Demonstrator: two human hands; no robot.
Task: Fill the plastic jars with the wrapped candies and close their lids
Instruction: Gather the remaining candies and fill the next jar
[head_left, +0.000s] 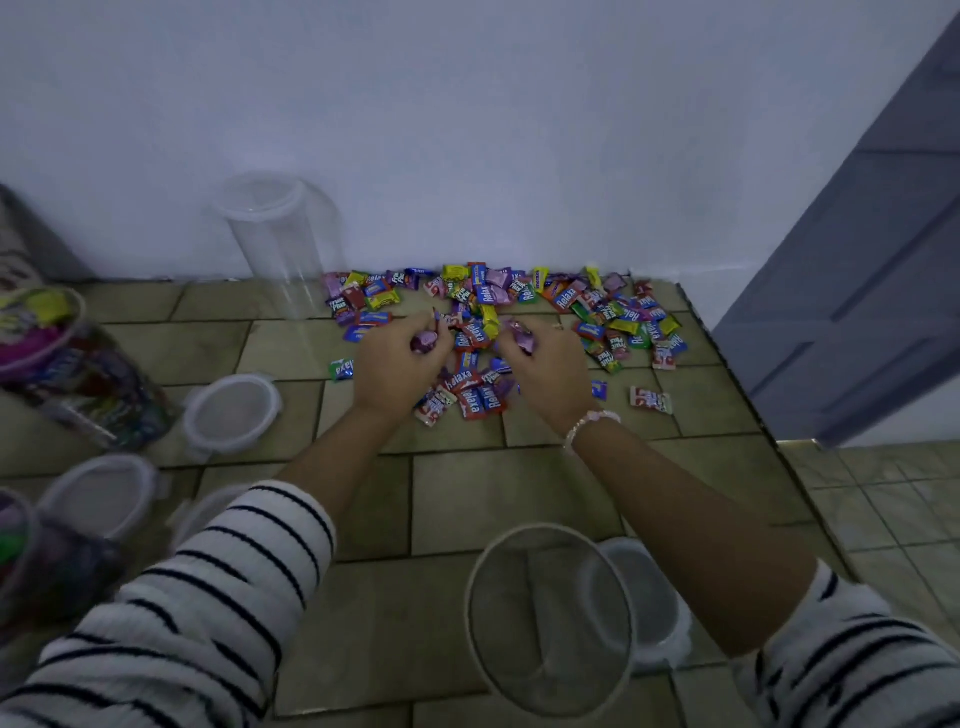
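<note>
left hand (400, 358) and right hand (540, 364) are each clutching purple wrapped candies over the candy pile (519, 312) spreading along the wall. an empty jar (550, 618) is sitting near the right forearm, filled jars (78, 374) waiting off left beside loose lids (231, 408).

Tiled floor (457, 499) bears scattered wrapped candies (519, 306); plastic jars (550, 618); loose lids (231, 408)

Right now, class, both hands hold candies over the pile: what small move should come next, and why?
Probably carry both handfuls back to the empty jar nearest the person and drop them in: the left hand and right hand each already grip purple candies, and that jar stands open.
</note>
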